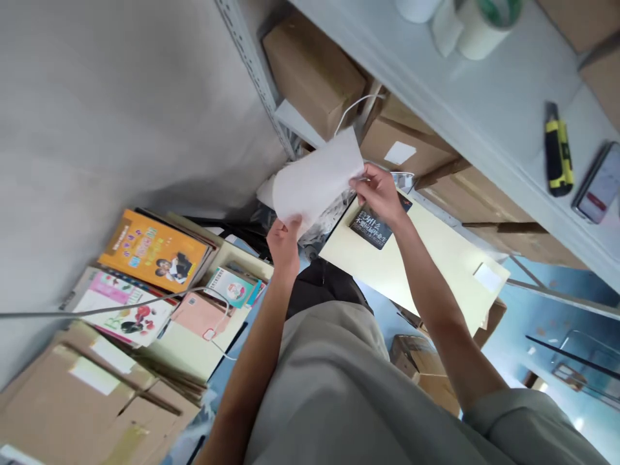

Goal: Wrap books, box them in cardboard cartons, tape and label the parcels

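A white sheet of paper [317,181] is held up between both hands, curling a little at its left end. My left hand [285,245] pinches its lower edge with thumb and fingers. At the right edge, my right hand [380,190] grips the sheet between thumb and forefinger. Behind and below my right hand, a dark book [375,226] with white lettering lies on a cream-coloured board [411,258]. Beyond the paper some crumpled clear plastic [329,216] shows, partly hidden by the sheet.
On the left are stacked books with an orange cover [145,248] and a cardboard box [92,400]. A grey cable [121,309] crosses there. The upper-right shelf [508,97] holds tape rolls [484,32], a yellow-black utility knife [558,152] and a phone [598,184]. Cardboard boxes [314,71] sit beneath it.
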{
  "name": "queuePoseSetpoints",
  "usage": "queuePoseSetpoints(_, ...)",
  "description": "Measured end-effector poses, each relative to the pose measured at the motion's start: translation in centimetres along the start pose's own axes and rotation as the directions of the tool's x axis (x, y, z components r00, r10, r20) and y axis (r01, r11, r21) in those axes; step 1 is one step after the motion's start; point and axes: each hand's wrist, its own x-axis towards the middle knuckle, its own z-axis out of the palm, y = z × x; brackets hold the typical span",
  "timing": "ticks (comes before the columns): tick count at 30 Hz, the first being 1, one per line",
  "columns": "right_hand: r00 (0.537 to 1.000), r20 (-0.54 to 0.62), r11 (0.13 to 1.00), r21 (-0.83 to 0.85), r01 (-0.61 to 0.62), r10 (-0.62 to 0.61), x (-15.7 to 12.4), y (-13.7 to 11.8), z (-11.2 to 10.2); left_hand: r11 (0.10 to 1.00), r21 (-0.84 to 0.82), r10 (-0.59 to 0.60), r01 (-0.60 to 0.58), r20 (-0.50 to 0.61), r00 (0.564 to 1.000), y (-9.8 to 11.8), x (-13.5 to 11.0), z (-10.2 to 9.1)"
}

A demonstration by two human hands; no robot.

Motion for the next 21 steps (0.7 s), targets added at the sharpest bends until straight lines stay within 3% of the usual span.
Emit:
queuePoseSetpoints(3, 0.995, -0.065, 0.997, 0.034, 0.076, -0.074, -1.2, -2.3, -1.8, 0.993, -0.032, 0.116, -0.116, 0.029, 0.993, 4.0, -2.1, 1.6)
queuePoseSetpoints(6, 0.976, -0.112, 0.976, 0.099, 0.195, -0.184, -3.2, -5.9, -4.3, 0.956, 0.069, 0.278, -0.286, 0.102, 0.955, 8.1, -5.3, 3.3)
queuePoseSetpoints(9, 0.946, -0.124, 0.939, 0.139, 0.314, -0.299, -6.6, -9.2, -8.0, 0.875, 0.171, 0.409, -0.453, 0.24, 0.88, 11.2, -9.7, 5.8)
queuePoseSetpoints(11, 0.941, -0.138, 0.94, 0.104, 0.324, -0.309, -9.7, -10.2, -11.2, 0.8, 0.226, 0.461, -0.556, 0.36, 0.811, 12.1, -13.1, 7.9)
queuePoseSetpoints(14, 0.944, -0.209, 0.962, 0.046, 0.269, -0.254, -15.1, -9.0, -16.9, 0.679, 0.273, 0.466, -0.681, 0.557, 0.688, 10.8, -18.0, 11.9)
queuePoseSetpoints(17, 0.924, -0.352, 0.984, 0.045, 0.174, -0.148, -21.2, -5.0, -23.1, 0.551, 0.303, 0.415, -0.777, 0.709, 0.57, 6.8, -22.1, 16.2)
queuePoseSetpoints(19, 0.873, -0.486, 0.994, 0.056, 0.09, -0.051, -25.5, -1.8, -26.8, 0.488, 0.291, 0.359, -0.823, 0.792, 0.493, 3.4, -24.3, 19.0)
queuePoseSetpoints(21, 0.792, -0.608, 0.997, 0.076, -0.003, 0.048, -30.0, 1.2, -29.6, 0.475, 0.248, 0.288, -0.844, 0.863, 0.416, -0.1, -26.2, 21.5)
